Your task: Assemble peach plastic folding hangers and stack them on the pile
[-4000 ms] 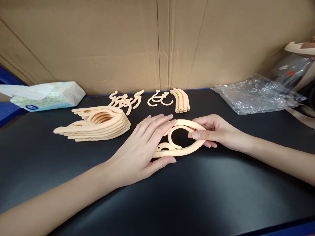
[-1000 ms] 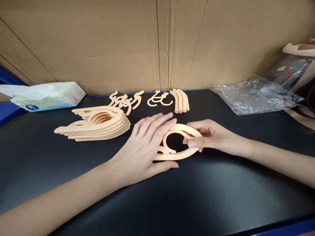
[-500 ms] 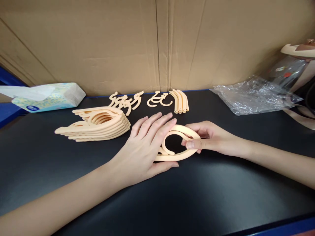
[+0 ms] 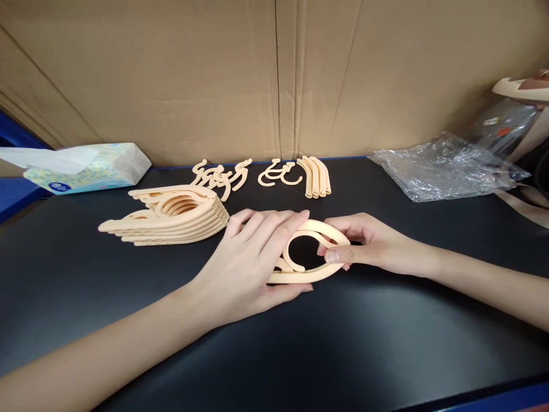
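A cream plastic folding hanger (image 4: 315, 276), its arms folded together around its hook, lies between my hands over the black table. My left hand (image 4: 253, 257) wraps over its left part, fingers bent across the upper edge and thumb along the lower one, hiding that end. At the rounded right end, my right hand (image 4: 364, 243) pinches the hanger between thumb and fingers. To the left sits a stack of folded hangers (image 4: 193, 223) of the same kind, close to my left fingers.
Loose cream hooks (image 4: 218, 177) lie behind, with two more hooks (image 4: 281, 173) beside several curved arm pieces (image 4: 316, 177). A tissue pack (image 4: 98, 166) is at back left, a crumpled clear plastic bag (image 4: 441, 169) at back right. Cardboard (image 4: 206, 80) stands along the rear edge.
My left fingers have bent further down over the hanger's upper edge. The right hand keeps the same pinch, and the view has shifted very slightly.
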Demonstrator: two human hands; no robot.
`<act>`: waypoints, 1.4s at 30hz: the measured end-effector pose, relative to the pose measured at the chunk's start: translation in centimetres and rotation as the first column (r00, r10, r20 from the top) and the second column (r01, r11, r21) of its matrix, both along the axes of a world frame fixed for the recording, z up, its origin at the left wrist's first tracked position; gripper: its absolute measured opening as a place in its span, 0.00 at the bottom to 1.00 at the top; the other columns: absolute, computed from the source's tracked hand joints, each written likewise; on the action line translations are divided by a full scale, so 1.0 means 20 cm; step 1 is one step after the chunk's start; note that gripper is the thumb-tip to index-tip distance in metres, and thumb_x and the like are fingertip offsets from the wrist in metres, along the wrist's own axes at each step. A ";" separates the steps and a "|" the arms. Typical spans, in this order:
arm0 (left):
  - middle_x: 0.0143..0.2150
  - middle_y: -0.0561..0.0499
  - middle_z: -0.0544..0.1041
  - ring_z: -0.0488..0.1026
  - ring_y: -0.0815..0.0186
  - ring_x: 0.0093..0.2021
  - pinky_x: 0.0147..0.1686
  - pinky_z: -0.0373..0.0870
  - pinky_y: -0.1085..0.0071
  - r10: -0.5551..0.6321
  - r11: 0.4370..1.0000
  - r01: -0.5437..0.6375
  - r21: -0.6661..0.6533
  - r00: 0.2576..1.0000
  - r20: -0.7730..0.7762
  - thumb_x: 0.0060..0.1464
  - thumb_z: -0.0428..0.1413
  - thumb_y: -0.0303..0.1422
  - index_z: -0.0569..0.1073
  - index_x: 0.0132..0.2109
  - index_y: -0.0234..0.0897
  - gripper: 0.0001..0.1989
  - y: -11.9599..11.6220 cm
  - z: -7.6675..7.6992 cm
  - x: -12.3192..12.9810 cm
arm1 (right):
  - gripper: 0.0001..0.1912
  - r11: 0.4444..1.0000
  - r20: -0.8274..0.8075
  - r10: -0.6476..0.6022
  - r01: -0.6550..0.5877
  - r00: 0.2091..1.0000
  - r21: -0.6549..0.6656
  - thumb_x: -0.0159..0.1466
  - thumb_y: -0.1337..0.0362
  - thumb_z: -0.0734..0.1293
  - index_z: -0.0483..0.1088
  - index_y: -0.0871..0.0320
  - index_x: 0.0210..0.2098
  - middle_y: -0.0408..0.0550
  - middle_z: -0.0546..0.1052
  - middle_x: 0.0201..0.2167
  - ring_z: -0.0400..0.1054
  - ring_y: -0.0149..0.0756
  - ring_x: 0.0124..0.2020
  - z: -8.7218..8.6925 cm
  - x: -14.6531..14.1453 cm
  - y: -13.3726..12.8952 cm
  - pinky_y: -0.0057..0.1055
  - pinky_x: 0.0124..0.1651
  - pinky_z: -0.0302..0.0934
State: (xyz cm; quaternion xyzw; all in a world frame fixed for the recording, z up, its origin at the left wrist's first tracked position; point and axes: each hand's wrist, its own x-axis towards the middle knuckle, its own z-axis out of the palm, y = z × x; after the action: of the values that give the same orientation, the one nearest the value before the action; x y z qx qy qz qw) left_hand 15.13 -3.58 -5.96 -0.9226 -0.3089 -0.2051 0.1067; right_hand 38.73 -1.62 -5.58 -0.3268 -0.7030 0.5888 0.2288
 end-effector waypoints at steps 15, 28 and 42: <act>0.52 0.39 0.75 0.73 0.55 0.48 0.48 0.60 0.60 -0.001 1.000 0.001 -0.008 0.999 0.047 0.56 0.58 0.46 0.60 0.61 0.29 0.33 0.00 0.00 -0.01 | 0.20 0.996 -0.053 -0.082 0.084 0.995 0.037 0.66 0.47 0.64 0.71 0.60 0.39 0.42 0.69 0.28 0.63 0.28 0.27 -0.01 0.01 0.00 0.25 0.31 0.61; 0.57 0.41 0.68 0.65 0.51 0.56 0.54 0.60 0.58 0.093 0.995 -0.091 -0.035 0.995 0.048 0.59 0.54 0.46 0.60 0.61 0.32 0.30 0.02 0.26 -0.09 | 0.21 0.968 -0.208 -0.250 0.249 0.946 -0.031 0.69 0.47 0.58 0.70 0.59 0.38 0.41 0.68 0.22 0.60 0.30 0.24 -0.05 0.02 0.02 0.27 0.27 0.55; 0.54 0.52 0.66 0.64 0.55 0.54 0.54 0.55 0.46 0.448 0.871 -0.416 -0.261 0.891 0.073 0.51 0.46 0.61 0.64 0.62 0.45 0.38 0.22 0.37 -0.67 | 0.22 0.981 -0.117 -0.193 0.194 0.974 -0.003 0.70 0.48 0.58 0.72 0.59 0.38 0.41 0.69 0.23 0.61 0.28 0.25 -0.05 0.02 0.01 0.27 0.29 0.54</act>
State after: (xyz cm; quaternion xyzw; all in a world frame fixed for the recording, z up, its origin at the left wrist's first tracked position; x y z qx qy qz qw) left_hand 1.82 0.73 1.50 -0.8203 -0.5363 -0.1978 0.0177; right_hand 39.15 -1.36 -6.55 -0.3578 -0.6555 0.5789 0.3272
